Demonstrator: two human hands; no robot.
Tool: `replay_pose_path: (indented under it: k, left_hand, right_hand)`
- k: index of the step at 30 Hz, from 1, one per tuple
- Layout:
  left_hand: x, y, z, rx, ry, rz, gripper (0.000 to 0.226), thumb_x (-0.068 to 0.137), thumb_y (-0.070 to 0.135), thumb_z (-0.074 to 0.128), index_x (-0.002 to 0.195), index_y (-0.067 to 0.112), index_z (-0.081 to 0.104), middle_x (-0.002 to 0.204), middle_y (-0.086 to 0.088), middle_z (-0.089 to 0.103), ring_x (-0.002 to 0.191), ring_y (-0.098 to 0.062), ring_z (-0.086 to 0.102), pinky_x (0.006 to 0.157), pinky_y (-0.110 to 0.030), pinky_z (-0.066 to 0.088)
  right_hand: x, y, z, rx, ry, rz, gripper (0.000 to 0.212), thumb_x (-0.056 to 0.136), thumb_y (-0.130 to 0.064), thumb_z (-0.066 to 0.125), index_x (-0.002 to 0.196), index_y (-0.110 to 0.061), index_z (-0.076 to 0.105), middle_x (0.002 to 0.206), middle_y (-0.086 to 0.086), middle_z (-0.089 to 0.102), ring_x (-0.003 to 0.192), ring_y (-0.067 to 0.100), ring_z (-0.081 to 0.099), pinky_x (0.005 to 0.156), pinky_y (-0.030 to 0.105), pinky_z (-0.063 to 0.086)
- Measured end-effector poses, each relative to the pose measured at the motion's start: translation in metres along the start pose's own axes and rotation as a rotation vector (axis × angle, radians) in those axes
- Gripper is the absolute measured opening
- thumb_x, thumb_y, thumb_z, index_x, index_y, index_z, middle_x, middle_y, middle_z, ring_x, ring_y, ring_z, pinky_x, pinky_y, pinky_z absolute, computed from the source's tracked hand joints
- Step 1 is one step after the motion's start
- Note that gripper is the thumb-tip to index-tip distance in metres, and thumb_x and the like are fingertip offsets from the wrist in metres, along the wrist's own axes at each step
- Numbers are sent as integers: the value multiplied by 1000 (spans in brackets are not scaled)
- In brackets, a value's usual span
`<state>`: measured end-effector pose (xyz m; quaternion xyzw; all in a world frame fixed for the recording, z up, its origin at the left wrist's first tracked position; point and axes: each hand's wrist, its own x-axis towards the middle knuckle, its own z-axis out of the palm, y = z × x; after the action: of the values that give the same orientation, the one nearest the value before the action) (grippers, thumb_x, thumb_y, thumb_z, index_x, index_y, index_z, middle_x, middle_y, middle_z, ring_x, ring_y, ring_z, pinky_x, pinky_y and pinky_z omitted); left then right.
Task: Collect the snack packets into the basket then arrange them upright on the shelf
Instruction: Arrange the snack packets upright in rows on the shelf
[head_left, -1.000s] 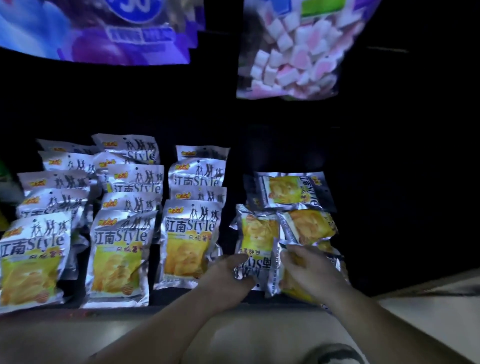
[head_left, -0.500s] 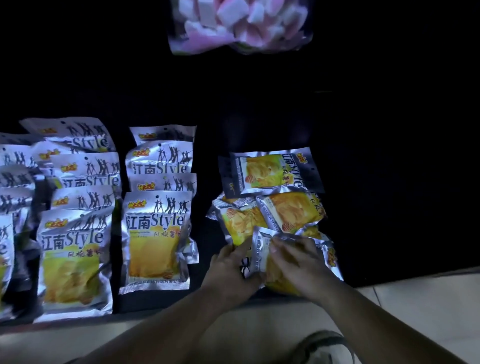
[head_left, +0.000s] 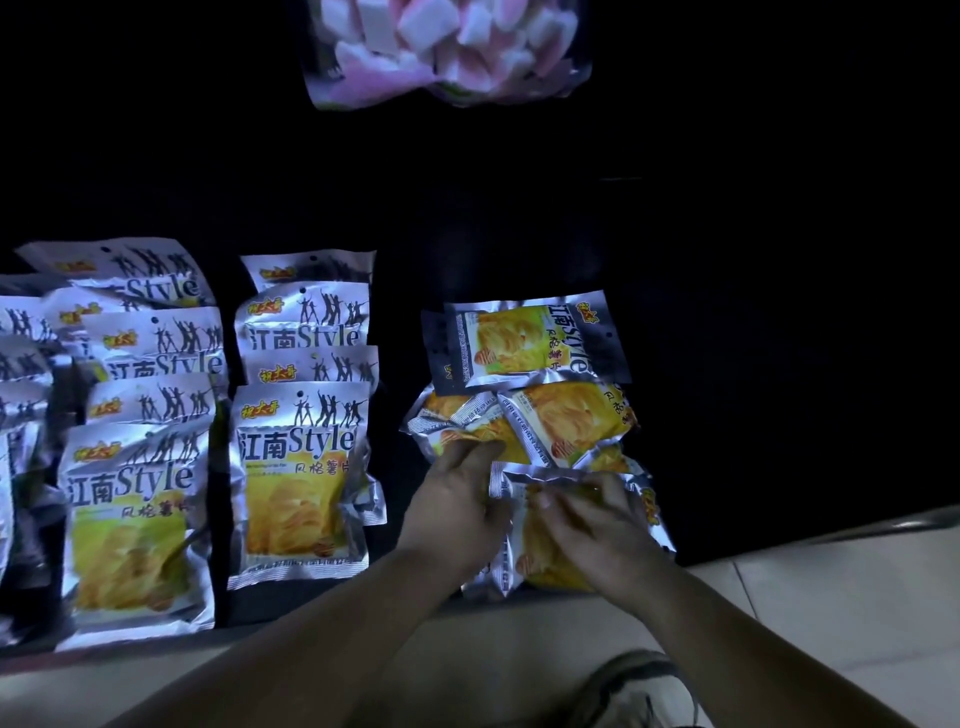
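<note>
Silver and yellow chip packets stand upright in rows on the dark shelf (head_left: 519, 234), with one front packet (head_left: 301, 488) left of my hands. To the right lies a loose heap of the same packets (head_left: 566, 415), topped by one lying sideways (head_left: 524, 343). My left hand (head_left: 457, 504) and my right hand (head_left: 597, 525) both grip the nearest packet (head_left: 540, 545) at the heap's front, my right thumb pressing its top edge. No basket is in view.
A clear bag of pink and white marshmallows (head_left: 447, 47) hangs above the shelf. More upright packets (head_left: 130, 519) fill the left side. Pale tiled floor (head_left: 857, 597) lies below the shelf edge, and a shoe (head_left: 639, 691) shows at the bottom.
The view has shifted right and down, so the rows slid left. My hands have lifted the front packet's top edge up from the heap.
</note>
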<state>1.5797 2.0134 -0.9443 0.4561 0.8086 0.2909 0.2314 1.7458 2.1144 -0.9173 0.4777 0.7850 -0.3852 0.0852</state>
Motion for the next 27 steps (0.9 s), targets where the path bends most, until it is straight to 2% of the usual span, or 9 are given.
replay_pose_path:
  k: [3,9,11,13,15,18,20,24,27]
  left_hand:
    - [13,11,5,86,-111,-25,73,80,40,73,147,32,46,144,6,49,134,-20,47,102,-39,49]
    - [23,23,13,138,-217,-109,73,77,41,77,144,34,50,127,4,63,120,-19,58,93,-35,54]
    - [24,26,14,57,-297,-130,44,81,29,74,124,32,66,109,5,71,103,-15,67,86,-33,58]
    - [24,27,9,-26,-350,-126,14,85,17,68,91,28,75,92,8,72,89,-10,68,79,-30,59]
    - [24,30,-2,-151,-349,-174,25,86,9,64,73,28,74,84,5,73,80,-9,67,75,-28,59]
    - [19,32,-30,-286,-339,-232,24,87,6,63,74,24,73,90,-3,76,83,-14,71,75,-30,59]
    - [10,30,-52,-359,-316,-252,18,90,7,65,80,20,71,95,-3,77,93,-17,71,80,-29,56]
    - [-15,30,-88,-523,-191,-269,17,95,9,66,81,19,66,91,0,73,85,-15,65,70,-20,46]
    - [-39,27,-101,-766,-194,-337,23,94,-2,63,80,17,64,82,-5,64,77,-20,59,64,-26,50]
  right_hand:
    - [-2,3,-4,41,62,39,46,90,-76,34,133,-66,44,147,-17,20,142,21,19,118,44,27]
    - [1,18,-10,142,-34,110,43,95,-70,38,135,-57,51,154,-13,20,148,22,24,121,41,23]
    - [-1,17,-16,191,-50,111,35,96,-68,40,127,-61,54,153,-15,21,145,20,29,119,42,28]
    - [-2,14,-23,224,-23,107,15,97,-63,45,106,-67,56,144,-14,28,136,15,38,114,40,35]
    - [-4,13,-29,228,35,92,11,96,-57,53,104,-62,59,135,-14,33,123,12,49,104,34,42]
    - [-8,12,-36,195,153,45,31,93,-43,61,123,-51,59,131,-10,39,106,11,57,95,29,48]
    - [-13,6,-41,267,176,30,45,90,-37,66,131,-53,54,130,-8,42,101,7,57,97,28,48]
    - [-26,-11,-41,512,140,24,77,79,-39,79,141,-58,37,127,-17,58,112,2,60,107,33,45]
    - [-38,-36,-37,688,85,57,87,83,-29,82,152,-42,32,129,-9,64,112,7,62,100,29,48]
